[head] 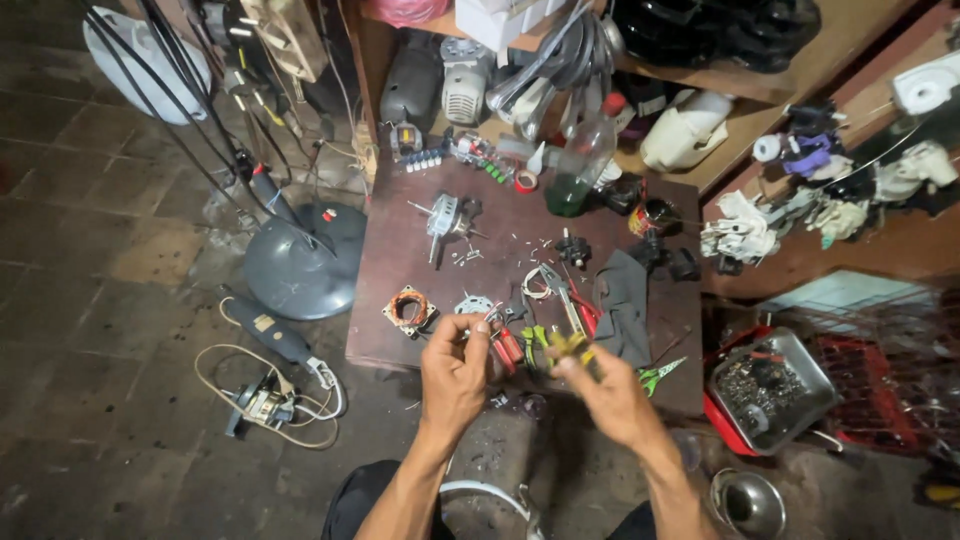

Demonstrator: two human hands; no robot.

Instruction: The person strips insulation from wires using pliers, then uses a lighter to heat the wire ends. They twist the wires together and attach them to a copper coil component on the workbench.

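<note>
Nearest, the left hand (pixel 452 372) pinches something small, too fine to name, its grip together at the fingertips, while the right hand (pixel 610 398) has its grip clamped on a yellow part (pixel 568 346), held just above the desk (pixel 400 255). Beyond lie pliers (pixel 567 300), a copper-wound stator (pixel 409 309) and a bare motor (pixel 443 216); reassembly looks far from finished.

Both forearms stretched forward, left hand (pixel 455 372) fingers curled, right hand (pixel 605 392) pinching, hands close together
</note>
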